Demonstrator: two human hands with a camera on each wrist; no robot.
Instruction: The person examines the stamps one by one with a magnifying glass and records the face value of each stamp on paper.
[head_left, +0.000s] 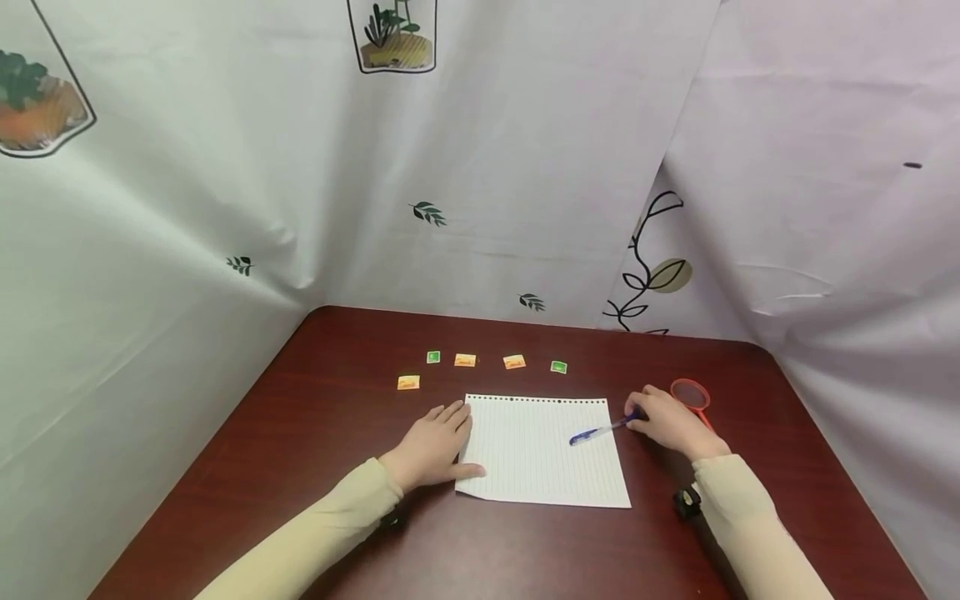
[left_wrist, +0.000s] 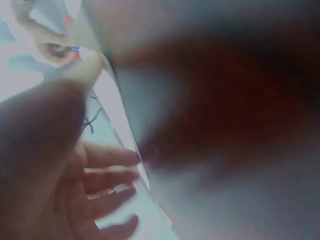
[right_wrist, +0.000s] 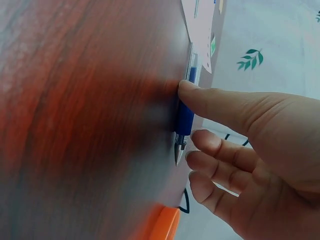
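Left grip point(head_left: 433, 446): fingers straight, holding nothing, on the sheet's point(head_left: 536, 454) left edge
Right grip point(head_left: 671, 423): pinching one pen point(head_left: 596, 432)
Pen: clear-and-blue plastic, slanting over the sheet's right edge
Sheet: one, ruled paper, punched top, mid-counter point(head_left: 322, 433)
Slips point(head_left: 465, 360): three yellow, two green, rectangular, near far edge
Orange-rimmed disc point(head_left: 690, 394): one, handled, toward far right corner
Room: broad wood-grained margin by left edge
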